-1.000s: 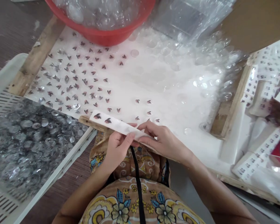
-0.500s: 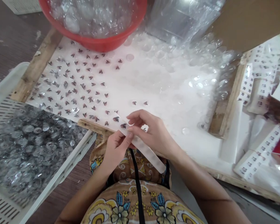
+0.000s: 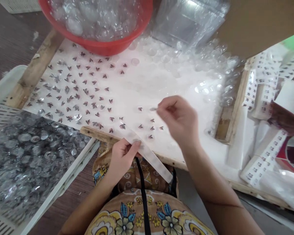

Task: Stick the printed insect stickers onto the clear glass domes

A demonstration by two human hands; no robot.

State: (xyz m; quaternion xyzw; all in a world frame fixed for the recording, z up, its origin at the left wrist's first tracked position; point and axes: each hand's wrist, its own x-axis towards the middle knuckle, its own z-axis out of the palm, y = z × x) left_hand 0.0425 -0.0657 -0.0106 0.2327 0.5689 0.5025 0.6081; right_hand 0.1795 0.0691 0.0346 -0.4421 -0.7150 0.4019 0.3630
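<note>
My left hand (image 3: pixel 124 156) is closed at the table's front edge, thumb pressed on a white sticker strip (image 3: pixel 156 163). The strip slants down to the right over my lap, and one printed bee-like figure (image 3: pixel 122 126) shows near its upper end. Over the white board, my right hand (image 3: pixel 178 120) pinches a small blurred sticker (image 3: pixel 153 109) between thumb and forefinger. Several clear discs with the same figure lie close by, one of them a printed disc (image 3: pixel 150 137) left of my right wrist. Many more printed discs (image 3: pixel 88 94) cover the board's left side.
A red basin (image 3: pixel 107 47) of clear domes stands at the back. A white crate (image 3: pixel 51 202) at left holds many finished-looking pieces. Loose clear discs (image 3: pixel 171 60) lie behind, beside a plastic bag (image 3: pixel 186 29). Sticker bundles (image 3: pixel 264 156) sit beyond the right wooden rail (image 3: pixel 237 107).
My right hand has left the strip and moved up and right over the board. One printed figure is gone from the strip. My left hand keeps its hold on it.
</note>
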